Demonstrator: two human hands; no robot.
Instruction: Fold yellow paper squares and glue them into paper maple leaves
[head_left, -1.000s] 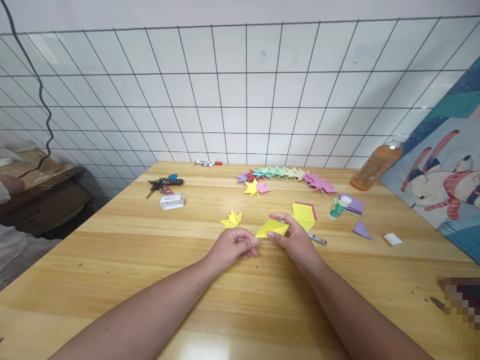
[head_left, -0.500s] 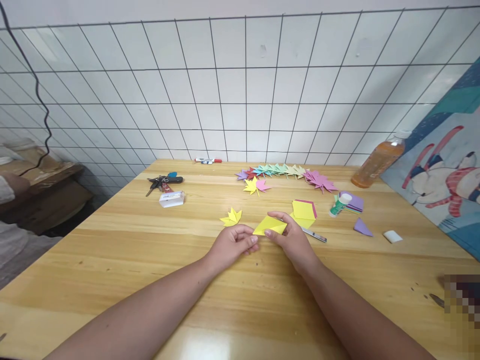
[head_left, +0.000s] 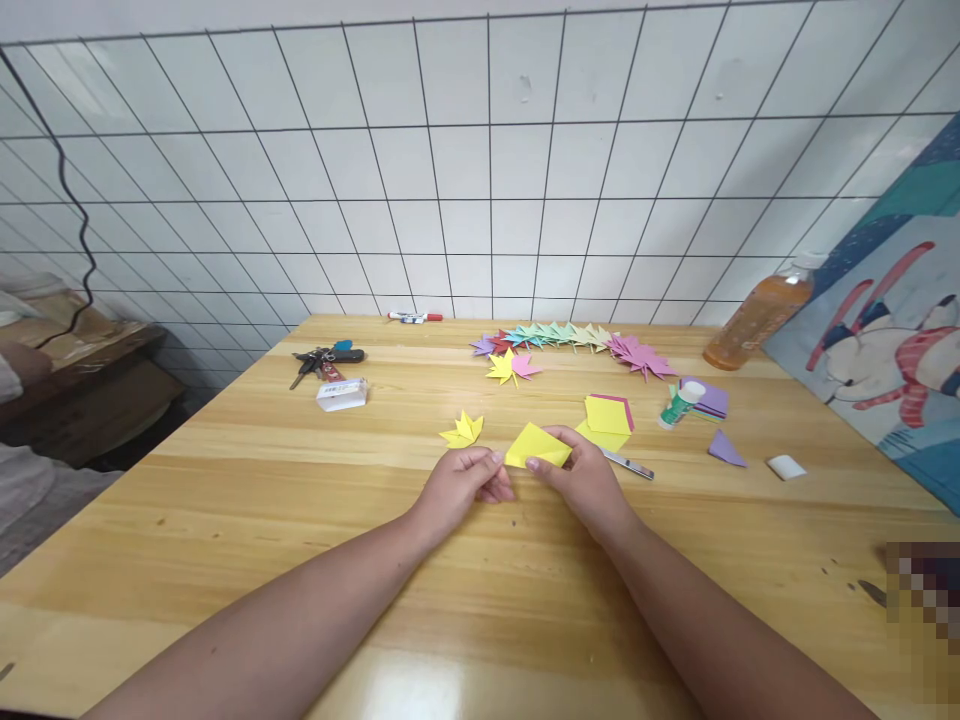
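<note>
A folded piece of yellow paper (head_left: pixel 537 446) is held between both hands, just above the table. My left hand (head_left: pixel 463 478) pinches its left corner, thumb on top and fingers curled under. My right hand (head_left: pixel 586 468) grips its right side, with the thumb at the lower edge and the fingers behind. A folded yellow paper leaf (head_left: pixel 463 430) lies just beyond my left hand. Beyond my right hand are yellow paper sheets (head_left: pixel 606 414) with a magenta edge showing behind. A slim cutter knife (head_left: pixel 630 465) lies by my right hand, partly hidden by it.
Colourful paper leaves (head_left: pixel 559 336) run in a row along the back. A glue stick (head_left: pixel 682 404), a purple paper stack (head_left: pixel 709 397) and a bottle (head_left: pixel 757 318) stand or lie right. Keys (head_left: pixel 327 360), a small white box (head_left: pixel 342 394) and a marker (head_left: pixel 414 317) lie left.
The yellow paper has tilted so its upper flap shows taller. My left thumb has moved up to the paper's left corner, while the right hand keeps its grip.
</note>
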